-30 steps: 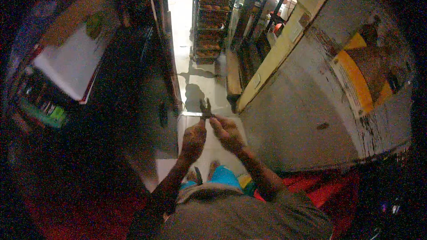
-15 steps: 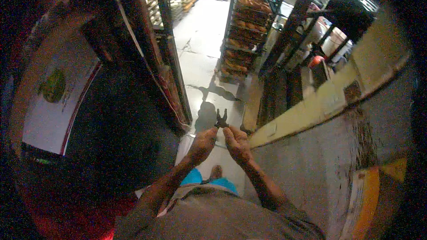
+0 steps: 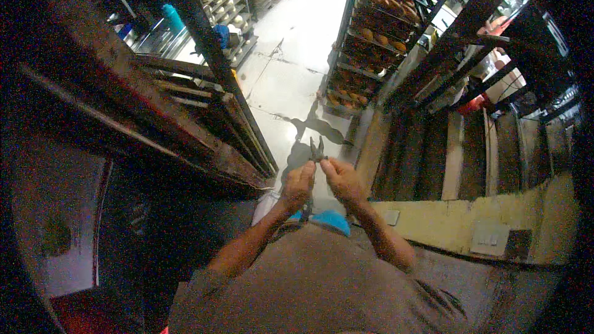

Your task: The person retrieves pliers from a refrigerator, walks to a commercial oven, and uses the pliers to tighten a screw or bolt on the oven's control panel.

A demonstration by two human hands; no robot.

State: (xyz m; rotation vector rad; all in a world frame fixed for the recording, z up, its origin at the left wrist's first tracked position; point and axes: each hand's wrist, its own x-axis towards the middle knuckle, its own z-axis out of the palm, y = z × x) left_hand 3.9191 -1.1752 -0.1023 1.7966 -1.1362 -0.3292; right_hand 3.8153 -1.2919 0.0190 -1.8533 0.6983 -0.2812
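Out in front of my body, both hands hold a pair of pliers with dark jaws parted and pointing away from me. My left hand is closed around one handle. Around the other handle, my right hand is closed as well. The fists sit close together with a narrow gap between them, and they hide most of the handles. Below the pliers lies the pale floor, with dark shadows on it.
Ahead on the right stands a rack of browned bread loaves. A rack with pale pieces on trays is at the far left. A dark door frame lines my left; a yellowish wall with light switches is on my right.
The view has moved forward, bringing the racks and doorway nearer and the light switches into sight. Both hands still grip the pliers, whose jaws remain parted.
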